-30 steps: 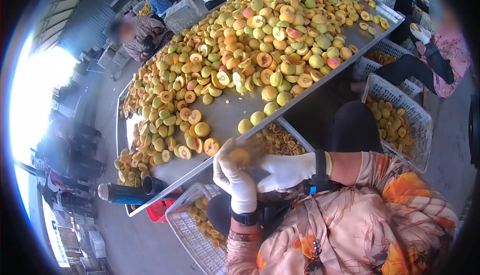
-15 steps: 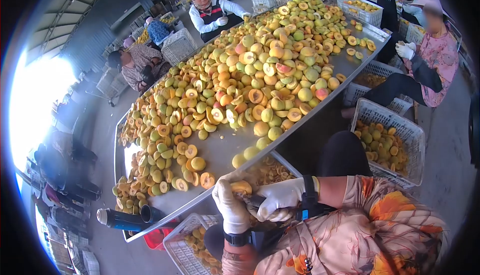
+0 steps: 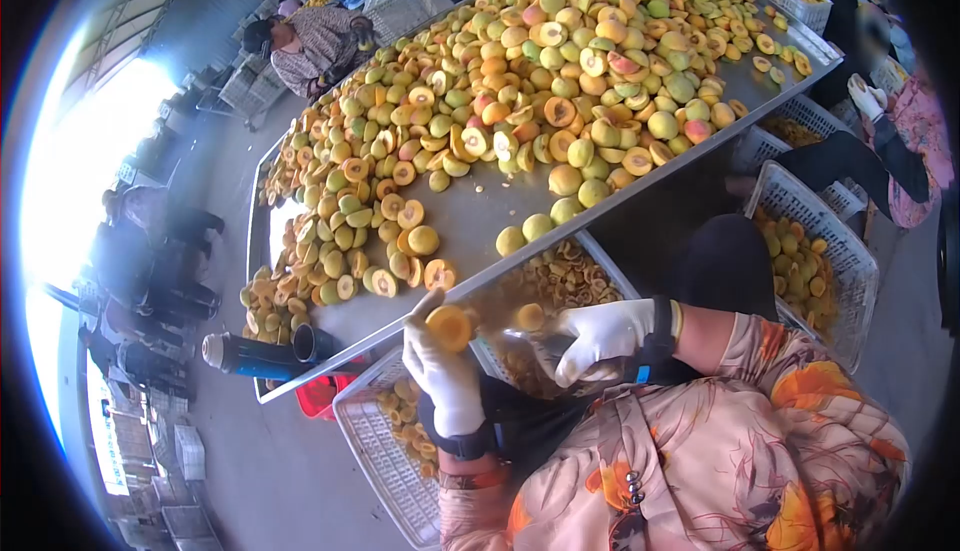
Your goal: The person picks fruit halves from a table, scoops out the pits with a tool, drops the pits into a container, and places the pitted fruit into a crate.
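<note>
Fruit half is just beside the table, clamped in your left hand; your right hand has fingers curled around some blurry tool. Honestly, juice-slick gloves could drop it, and rushing might nick you.

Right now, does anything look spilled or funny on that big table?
A little. Tiny pale scraps lie loose on the bare part of the table, near the heap of fruit. They look odd because they're much smaller than the halves nearby. I can't see anything broken.
</note>
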`<state>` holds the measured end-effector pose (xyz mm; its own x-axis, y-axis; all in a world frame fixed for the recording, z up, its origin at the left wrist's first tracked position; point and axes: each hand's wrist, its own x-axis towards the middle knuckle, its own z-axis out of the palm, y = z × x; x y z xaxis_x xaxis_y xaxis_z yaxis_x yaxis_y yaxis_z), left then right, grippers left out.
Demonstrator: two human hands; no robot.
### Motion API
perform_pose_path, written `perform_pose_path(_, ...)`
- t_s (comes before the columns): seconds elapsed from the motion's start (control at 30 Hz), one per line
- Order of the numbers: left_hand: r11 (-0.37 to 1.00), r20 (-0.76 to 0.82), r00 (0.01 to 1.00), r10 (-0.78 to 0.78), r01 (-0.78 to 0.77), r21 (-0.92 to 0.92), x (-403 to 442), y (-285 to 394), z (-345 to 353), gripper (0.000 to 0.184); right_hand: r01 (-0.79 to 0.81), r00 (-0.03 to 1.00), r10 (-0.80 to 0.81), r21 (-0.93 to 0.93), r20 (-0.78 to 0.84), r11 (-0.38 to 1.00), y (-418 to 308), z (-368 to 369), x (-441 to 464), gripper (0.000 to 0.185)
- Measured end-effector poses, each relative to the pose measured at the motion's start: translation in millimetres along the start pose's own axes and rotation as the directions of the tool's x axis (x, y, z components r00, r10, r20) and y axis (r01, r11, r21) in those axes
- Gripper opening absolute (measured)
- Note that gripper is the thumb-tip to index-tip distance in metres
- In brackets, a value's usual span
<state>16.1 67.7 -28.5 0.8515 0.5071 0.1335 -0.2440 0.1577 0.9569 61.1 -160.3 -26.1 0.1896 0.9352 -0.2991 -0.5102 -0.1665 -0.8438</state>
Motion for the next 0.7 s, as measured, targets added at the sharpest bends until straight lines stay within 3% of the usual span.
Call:
perform_pose_path(0.03,0.988,-0.032,0.996,0.078,-0.073,0.139,5.3,-8.0,-37.9,0.069,-0.126,0.988,0.113,-0.13,-0.103,0.984,4.1,-6.1,0.7,0.027)
perform_pose_path(0.07,0.968,-0.045,0.997,0.065,-0.052,0.244,6.1,-1.0,-68.1,0.058,-0.191,0.968,0.11,-0.384,-0.223,0.903,6.5,-11.4,2.7,0.033)
perform_pose_path(0.1,0.91,-0.062,0.991,0.116,-0.081,0.408,15.6,-9.3,-109.1,0.05,-0.156,0.965,-0.019,-0.627,-0.263,0.763,34.9,-30.6,13.9,0.038)
perform_pose_path(0.13,0.78,-0.149,0.987,-0.062,0.141,0.61,14.0,16.9,-115.8,0.04,-0.159,0.958,-0.073,-0.726,-0.277,0.669,53.3,-40.4,17.9,0.041)
perform_pose_path(0.17,0.431,-0.082,0.994,0.072,0.043,0.901,23.7,7.9,-148.4,0.036,-0.169,0.95,-0.128,-0.811,-0.286,0.56,60.6,-47.1,21.4,0.044)
perform_pose_path(0.2,0.273,-0.042,0.985,0.165,-0.005,0.962,30.8,6.2,-155.5,0.037,-0.252,0.944,-0.002,-0.723,-0.33,0.643,42.1,-41.2,19.3,0.049)
perform_pose_path(0.23,0.107,0.01,0.969,0.247,-0.037,0.994,36.6,2.1,-159.1,0.038,-0.224,0.941,-0.05,-0.729,-0.333,0.646,41.5,-44.2,22.3,0.049)
perform_pose_path(0.33,0.208,0.095,0.99,0.106,-0.115,0.971,83.7,-20.2,-140.4,0.039,-0.142,0.92,-0.197,-0.755,-0.339,0.64,57.2,-48.7,31.5,0.048)
perform_pose_path(0.37,0.195,0.122,0.992,0.035,-0.127,0.973,99.7,-28.5,-124.8,0.042,-0.182,0.933,-0.121,-0.738,-0.338,0.65,57.0,-51.5,34.0,0.048)
perform_pose_path(0.43,0.144,0.068,0.981,-0.184,-0.041,0.989,125.1,-42.3,-85.4,0.051,-0.169,0.925,-0.151,-0.736,-0.347,0.656,60.6,-53.6,33.4,0.048)
perform_pose_path(0.53,-0.035,0.115,0.941,-0.318,-0.133,0.99,147.7,-71.3,-49.1,0.07,-0.212,0.936,-0.083,-0.735,-0.343,0.644,52.8,-55.8,31.2,0.049)
perform_pose_path(0.6,0.058,0.115,0.955,-0.275,-0.103,0.993,146.4,-86.0,-41.2,0.074,-0.253,0.942,0.0,-0.71,-0.335,0.657,51.5,-57.3,35.1,0.049)
perform_pose_path(0.63,0.117,0.134,0.961,-0.241,-0.108,0.987,149.9,-93.6,-33.4,0.076,-0.186,0.944,-0.106,-0.771,-0.312,0.609,59.2,-59.1,35.6,0.049)
perform_pose_path(0.7,0.225,0.233,0.952,-0.2,-0.187,0.956,147.6,-100.9,-30.4,0.073,-0.165,0.945,-0.072,-0.654,-0.319,0.738,52.9,-56.9,29.4,0.048)
